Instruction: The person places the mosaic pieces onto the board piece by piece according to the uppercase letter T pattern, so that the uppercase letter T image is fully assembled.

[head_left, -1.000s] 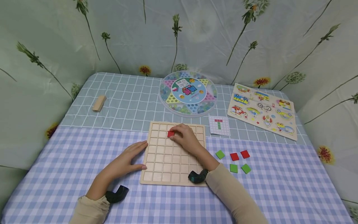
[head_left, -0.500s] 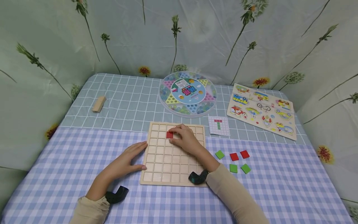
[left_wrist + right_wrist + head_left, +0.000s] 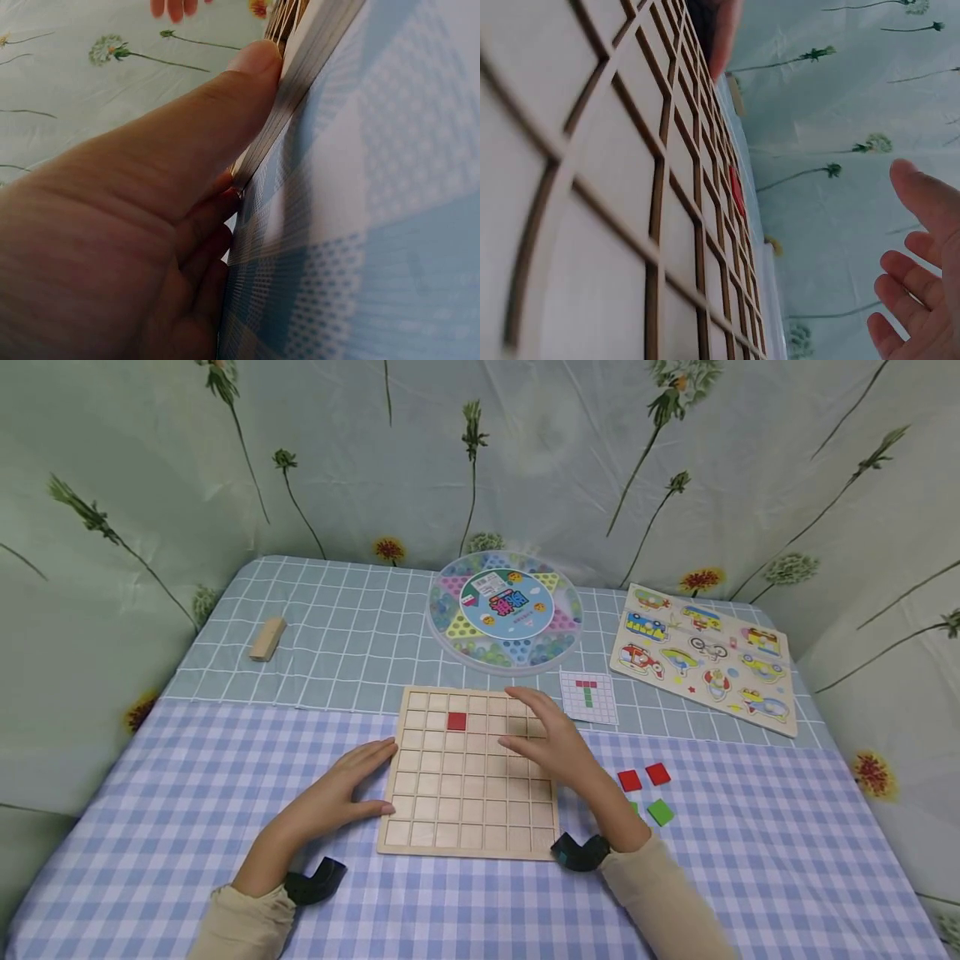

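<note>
A wooden grid board [image 3: 450,787] lies on the checked cloth in the head view. One red square tile [image 3: 457,722] sits in a cell of its second row from the top, third from the left. My left hand [image 3: 341,783] rests along the board's left edge, thumb and fingers spread apart; the left wrist view shows the thumb [image 3: 232,82] against the edge. Over the board's right side hovers my right hand [image 3: 553,739], its thumb and fingers apart with nothing between them. In the right wrist view the red tile [image 3: 736,191] stands away from that hand [image 3: 922,277].
Two red tiles [image 3: 630,780] and a green tile [image 3: 661,812] lie right of the board; another green one is partly behind my right forearm. Behind are a pattern card [image 3: 588,697], a round marble game [image 3: 506,610], a picture puzzle [image 3: 705,656] and a wooden block [image 3: 267,639].
My right hand has let go of the red tile and moved right, leaving it in its cell. The forearm now covers one green tile and part of another. My left hand stays put.
</note>
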{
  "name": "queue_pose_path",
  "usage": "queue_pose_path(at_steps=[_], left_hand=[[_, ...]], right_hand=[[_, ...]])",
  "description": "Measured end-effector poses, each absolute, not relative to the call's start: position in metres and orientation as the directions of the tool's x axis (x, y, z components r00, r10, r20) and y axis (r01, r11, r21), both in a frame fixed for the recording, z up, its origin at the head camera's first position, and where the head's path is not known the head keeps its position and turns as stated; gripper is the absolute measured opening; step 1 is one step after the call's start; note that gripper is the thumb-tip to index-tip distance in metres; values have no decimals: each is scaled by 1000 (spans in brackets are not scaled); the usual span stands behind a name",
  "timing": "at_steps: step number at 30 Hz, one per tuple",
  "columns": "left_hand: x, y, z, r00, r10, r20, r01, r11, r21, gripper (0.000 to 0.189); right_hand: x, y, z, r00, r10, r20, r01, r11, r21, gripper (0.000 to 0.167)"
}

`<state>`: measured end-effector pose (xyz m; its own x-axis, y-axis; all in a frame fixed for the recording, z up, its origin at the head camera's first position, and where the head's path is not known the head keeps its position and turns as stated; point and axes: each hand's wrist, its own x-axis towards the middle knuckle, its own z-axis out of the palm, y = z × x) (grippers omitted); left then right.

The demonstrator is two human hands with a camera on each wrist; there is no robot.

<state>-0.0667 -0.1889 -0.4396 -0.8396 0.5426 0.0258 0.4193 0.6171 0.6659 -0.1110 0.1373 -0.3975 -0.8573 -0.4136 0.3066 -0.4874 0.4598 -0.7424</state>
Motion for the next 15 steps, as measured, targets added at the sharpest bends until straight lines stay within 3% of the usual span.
queue_pose_path(at_steps=[7,15], left_hand=[[-67,-189,-438,-841,541,10,408,621,669,82],[-66,-189,-439,-840,543,14,410,617,672,83]], right_hand=[[-90,180,-392,-893,-316,320,-447,555,-701,69],[-67,226,-400,-946,-217,243,-325,661,-676,69]])
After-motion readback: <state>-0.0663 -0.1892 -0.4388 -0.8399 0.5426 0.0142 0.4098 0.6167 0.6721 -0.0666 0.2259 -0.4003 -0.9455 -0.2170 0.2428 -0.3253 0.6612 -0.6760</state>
